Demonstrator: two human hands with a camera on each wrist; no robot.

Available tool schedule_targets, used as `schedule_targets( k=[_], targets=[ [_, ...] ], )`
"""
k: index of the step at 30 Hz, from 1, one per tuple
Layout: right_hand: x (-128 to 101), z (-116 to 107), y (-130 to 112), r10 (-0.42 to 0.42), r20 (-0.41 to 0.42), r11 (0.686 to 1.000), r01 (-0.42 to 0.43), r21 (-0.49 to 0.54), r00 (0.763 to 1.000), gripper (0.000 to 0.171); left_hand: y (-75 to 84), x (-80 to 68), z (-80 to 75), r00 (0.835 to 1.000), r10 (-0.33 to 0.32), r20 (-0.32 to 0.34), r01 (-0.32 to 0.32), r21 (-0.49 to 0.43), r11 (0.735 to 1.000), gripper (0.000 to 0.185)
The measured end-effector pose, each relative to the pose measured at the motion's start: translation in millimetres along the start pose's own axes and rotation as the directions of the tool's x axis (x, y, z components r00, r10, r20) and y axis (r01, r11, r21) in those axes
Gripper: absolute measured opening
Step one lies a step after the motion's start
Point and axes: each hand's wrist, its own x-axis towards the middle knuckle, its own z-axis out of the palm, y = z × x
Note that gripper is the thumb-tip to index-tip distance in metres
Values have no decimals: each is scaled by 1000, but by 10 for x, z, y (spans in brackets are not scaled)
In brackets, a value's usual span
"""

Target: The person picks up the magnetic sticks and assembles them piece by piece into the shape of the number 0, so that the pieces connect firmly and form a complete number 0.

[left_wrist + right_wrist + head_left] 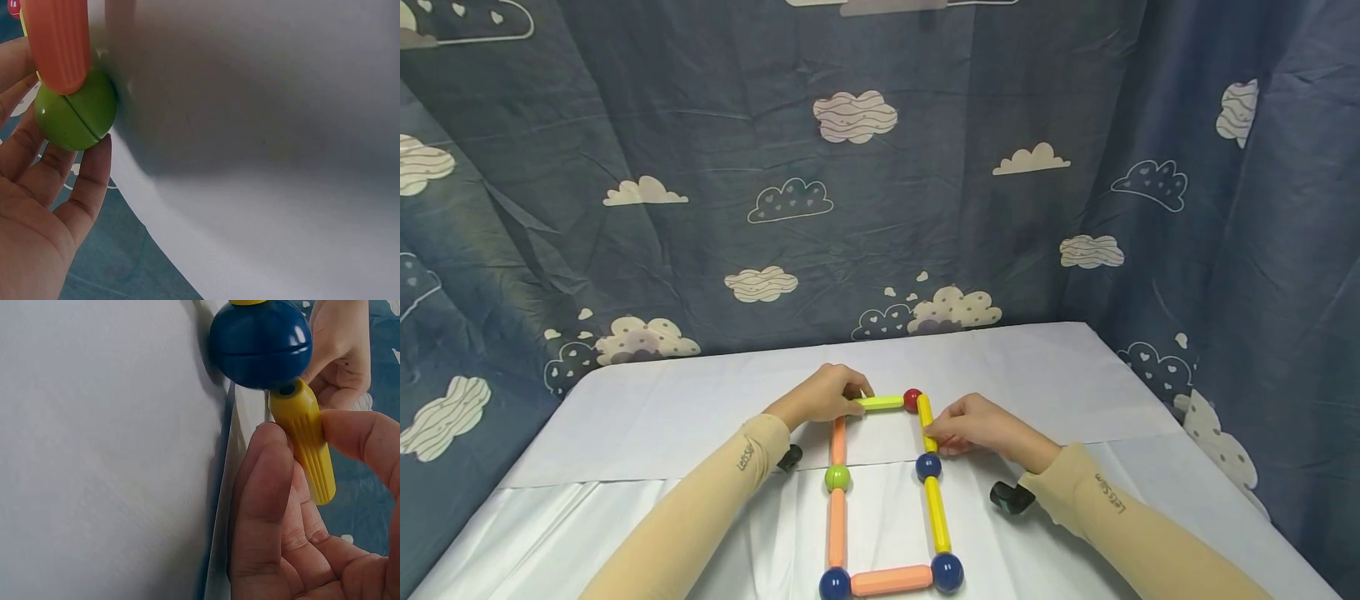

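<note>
My left hand (827, 392) is at the far left corner of a rectangle of rods and balls, its fingers round a green ball (76, 111) that the hand covers in the head view. An orange rod (59, 44) meets this ball, and a lime-yellow rod (882, 403) runs from the hand to a red ball (912, 400). My right hand (977, 425) pinches a yellow rod (306, 447) between thumb and finger. One end of that rod lies at the red ball; its other end, showing a dark hole, is right at a navy ball (261, 345).
Nearer me, the rectangle has another green ball (837, 477), a second yellow rod (937, 515), orange rods (837, 529) and navy balls (947, 572) at its near corners. A white cloth (700, 408) covers the table. A dark cloud-print curtain (910, 208) hangs behind and at both sides.
</note>
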Motion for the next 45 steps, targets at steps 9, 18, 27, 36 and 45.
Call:
schedule_targets(
  k=[9, 18, 27, 36, 45],
  targets=[
    [-5, 38, -2, -22, 15, 999, 21, 36, 1000, 24, 32, -2, -4, 999, -38, 6, 39, -8, 999, 19],
    [-4, 48, 6, -19, 18, 999, 19, 30, 1000, 25, 47, -19, -8, 999, -37, 8, 37, -1, 999, 20],
    [-12, 45, -12, -13, 26, 1000, 12, 25, 1000, 26, 45, -17, -5, 999, -33, 1, 33, -7, 999, 20],
    [-2, 33, -12, -1, 39, 1000, 0, 10, 999, 27, 37, -2, -8, 1000, -21, -1, 21, -11, 1000, 19],
    [38, 52, -3, 9, 23, 999, -8, -31, 1000, 27, 36, 5, -7, 1000, -25, 6, 25, -10, 1000, 19]
  ],
)
